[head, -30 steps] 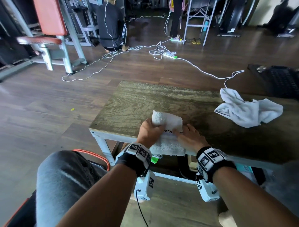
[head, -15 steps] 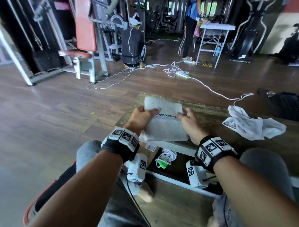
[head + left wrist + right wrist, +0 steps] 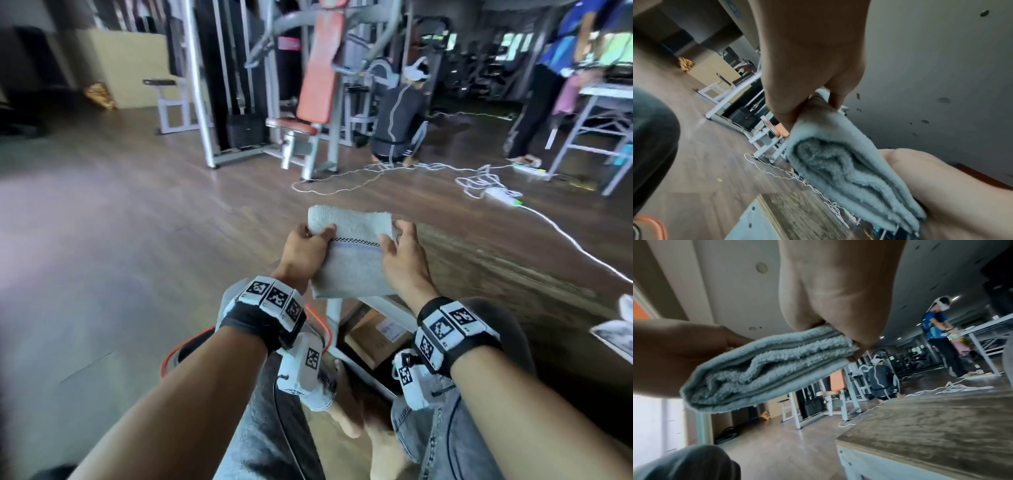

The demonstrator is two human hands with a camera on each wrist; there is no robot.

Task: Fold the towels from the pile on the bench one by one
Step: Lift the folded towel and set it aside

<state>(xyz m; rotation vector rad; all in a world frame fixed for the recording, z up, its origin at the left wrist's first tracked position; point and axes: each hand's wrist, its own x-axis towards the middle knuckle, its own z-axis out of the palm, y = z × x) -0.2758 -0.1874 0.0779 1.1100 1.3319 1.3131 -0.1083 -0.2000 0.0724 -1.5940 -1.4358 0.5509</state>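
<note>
A folded white towel [image 3: 352, 253] with a checked stripe is held in the air between both hands, above the bench's left corner. My left hand [image 3: 305, 251] grips its left edge, thumb on top. My right hand [image 3: 400, 255] pinches its right edge. The left wrist view shows the towel's layered end [image 3: 840, 165] pinched under my left hand [image 3: 813, 104]. In the right wrist view the stacked layers [image 3: 764, 366] sit between both hands, my right hand [image 3: 851, 331] holding the near edge. A crumpled white towel [image 3: 616, 329] lies on the bench [image 3: 513, 274] at the far right edge.
The wooden bench top [image 3: 931, 426] stands on a white metal frame [image 3: 334, 315], with a cardboard box [image 3: 376, 334] underneath. White cables [image 3: 479, 178] trail over the floor. An orange-padded gym machine [image 3: 318, 75] and two people [image 3: 397, 113] are beyond. My knees are below.
Both hands have lifted the folded towel off the bench and carried it up and to the left. The head view has swung left, so the crumpled towel now sits at the right edge.
</note>
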